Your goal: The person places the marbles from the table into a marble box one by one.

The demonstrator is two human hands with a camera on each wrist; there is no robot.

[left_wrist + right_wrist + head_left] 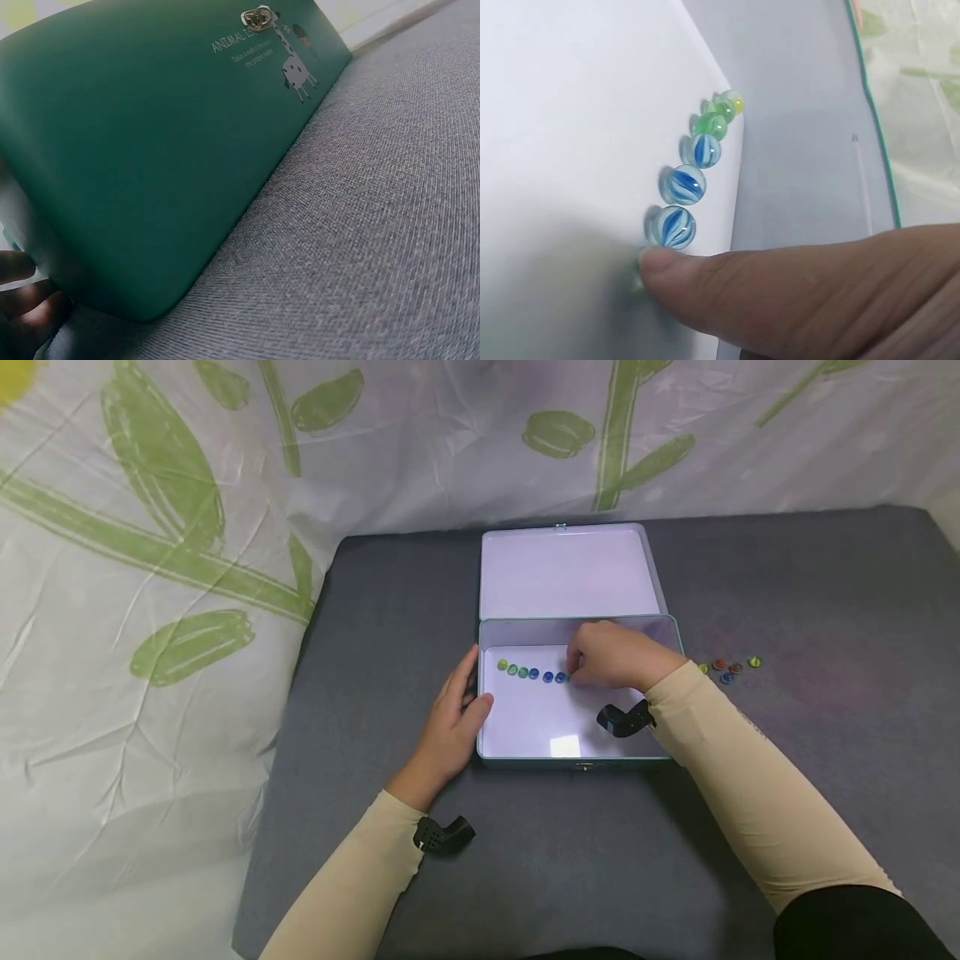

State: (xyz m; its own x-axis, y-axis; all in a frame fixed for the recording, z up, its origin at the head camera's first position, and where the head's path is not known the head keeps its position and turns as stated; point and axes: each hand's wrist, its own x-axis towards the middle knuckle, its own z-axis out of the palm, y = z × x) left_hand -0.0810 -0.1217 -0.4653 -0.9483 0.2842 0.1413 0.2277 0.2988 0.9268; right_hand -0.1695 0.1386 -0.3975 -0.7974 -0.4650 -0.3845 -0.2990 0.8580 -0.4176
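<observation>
Green at the edge of the thumb: pinching a mostly hidden green marble (pixel 636 283) with the right grip (pixel 615 656), low over the floor of an opened box. Hard to tell how the other fingertips meet it. Right next to the thumb tip, a clear marble with blue swirls (pixel 676 227); touching or not, impossible to say. Farther along the same row, toward the left wall, two more blue-swirled marbles (pixel 684 184), then two green ones, then a yellow marble (pixel 502 664) at the far end. All inside the box (pixel 525 727), on its white floor, nearer the back wall than the front.

Holding the box's left wall with the left grip (pixel 448 727), with thumb over the rim and fingers along the outside. Dark green on the outside, with a printed giraffe (pixel 297 71) and a metal latch (pixel 259 18) on the front. Folded back behind, the pale lid (pixel 566 572). Out to the right, past the right wall, a few loose marbles (pixel 736 668) in yellow, red and blue. Underneath, the grey table (pixel 360 693). On both forearms, beige sleeves (pixel 757 793). Beyond the table, pale sheeting (pixel 442 460) with painted green leaves.
</observation>
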